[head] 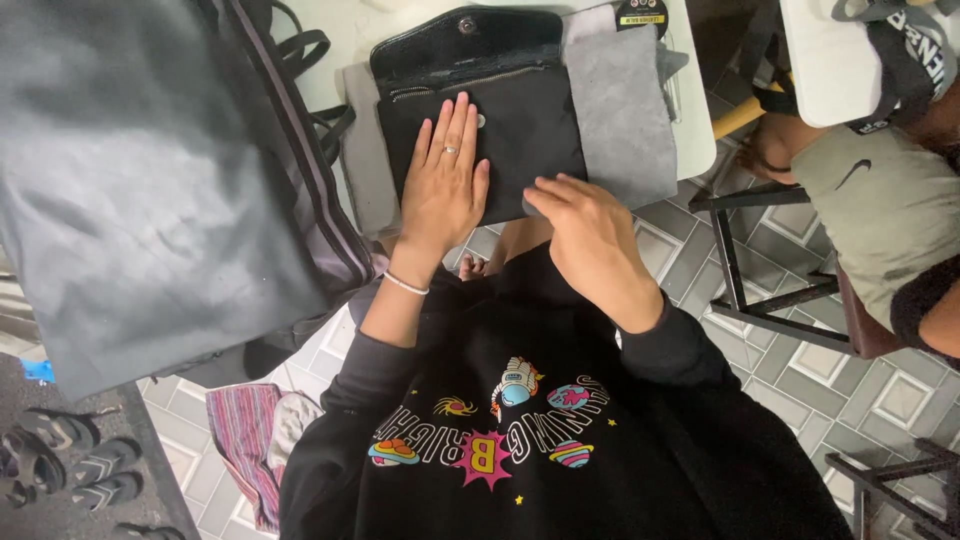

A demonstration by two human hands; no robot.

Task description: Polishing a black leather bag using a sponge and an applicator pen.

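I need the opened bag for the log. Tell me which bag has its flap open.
The small black bag under the left hand, lying on the grey cloth: its flap is folded back. The large grey bag shows no open flap.

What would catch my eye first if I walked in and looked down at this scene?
Probably the black bag with its flap open, lying on a grey cloth on the white table. The left hand lies flat on it, while the right hand curls at its lower edge. A big grey bag fills the left side, and sandals lie on the floor at bottom left.
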